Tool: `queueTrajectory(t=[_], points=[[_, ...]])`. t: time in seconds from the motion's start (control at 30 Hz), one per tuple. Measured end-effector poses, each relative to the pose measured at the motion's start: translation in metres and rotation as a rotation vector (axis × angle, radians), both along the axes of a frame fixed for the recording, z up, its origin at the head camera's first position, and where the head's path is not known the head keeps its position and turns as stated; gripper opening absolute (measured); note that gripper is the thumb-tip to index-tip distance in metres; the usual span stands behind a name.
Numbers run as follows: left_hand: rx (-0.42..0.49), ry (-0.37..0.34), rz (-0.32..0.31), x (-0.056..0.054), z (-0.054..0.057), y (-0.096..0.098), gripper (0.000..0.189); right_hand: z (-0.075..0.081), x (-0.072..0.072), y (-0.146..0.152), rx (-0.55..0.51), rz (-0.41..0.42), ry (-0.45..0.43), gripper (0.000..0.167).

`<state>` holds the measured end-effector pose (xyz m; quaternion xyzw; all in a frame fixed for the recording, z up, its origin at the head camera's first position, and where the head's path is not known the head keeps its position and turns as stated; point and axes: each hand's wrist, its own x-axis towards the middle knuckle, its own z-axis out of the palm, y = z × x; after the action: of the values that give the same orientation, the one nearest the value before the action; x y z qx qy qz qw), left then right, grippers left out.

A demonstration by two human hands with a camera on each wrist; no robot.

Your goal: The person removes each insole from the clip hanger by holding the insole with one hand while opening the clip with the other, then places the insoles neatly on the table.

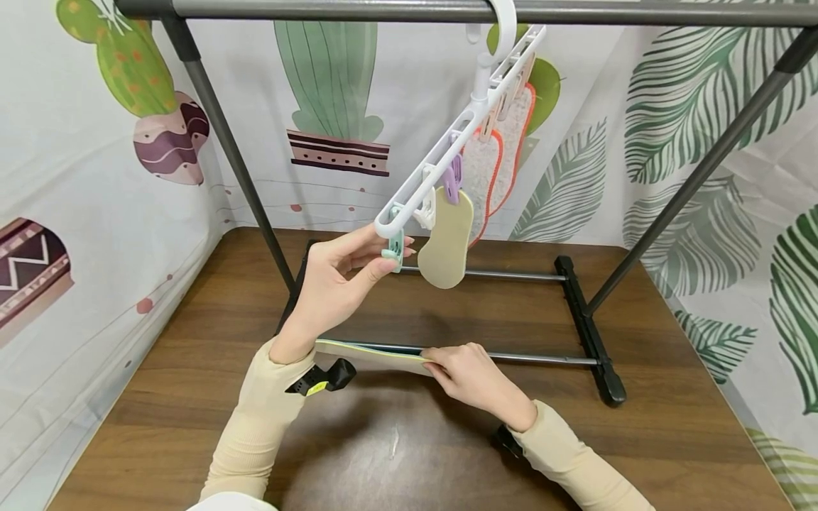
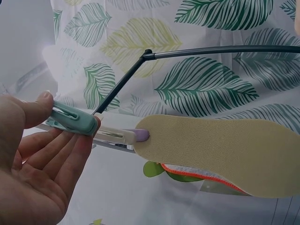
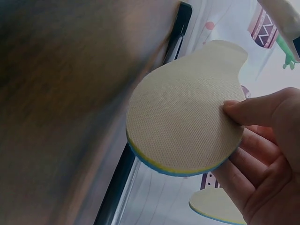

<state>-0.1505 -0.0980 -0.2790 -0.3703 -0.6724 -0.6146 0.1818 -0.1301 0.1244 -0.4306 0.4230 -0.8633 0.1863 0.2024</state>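
My left hand (image 1: 332, 280) pinches a mint-green clothespin (image 2: 72, 119) between thumb and fingers at the near end of a white clip hanger (image 1: 441, 152). Lower down, my right hand (image 1: 476, 376) holds a beige insole (image 3: 187, 110) by its edge, thumb on the textured face; a yellow and blue layer shows along its rim. In the head view that insole appears almost edge-on, partly behind the left wrist. Another beige insole (image 1: 447, 241) hangs from a purple clothespin (image 1: 452, 179). A white clothespin (image 1: 426, 202) sits between the purple and green ones.
Two grey insoles with orange edging (image 1: 514, 160) hang farther back on the hanger. The hanger's hook goes over the top bar (image 1: 332, 10) of a dark metal rack, whose feet (image 1: 591, 330) stand on a brown wooden table (image 1: 160, 397). Printed cloth (image 1: 249, 92) lines the back and sides.
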Motion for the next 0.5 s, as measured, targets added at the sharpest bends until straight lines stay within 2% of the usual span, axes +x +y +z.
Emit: queueTrajectory(t=[0.2,0.5], points=[[0.003,-0.010,0.003,-0.0001,-0.0007,-0.0016,0.042,-0.0013,-0.0008,-0.0006,0.013,-0.002,0.022,0.010],[0.003,-0.010,0.002,-0.0011,-0.0008,-0.0019,0.043,-0.0009,-0.0004,-0.0006,0.033,-0.003,-0.001,0.006]])
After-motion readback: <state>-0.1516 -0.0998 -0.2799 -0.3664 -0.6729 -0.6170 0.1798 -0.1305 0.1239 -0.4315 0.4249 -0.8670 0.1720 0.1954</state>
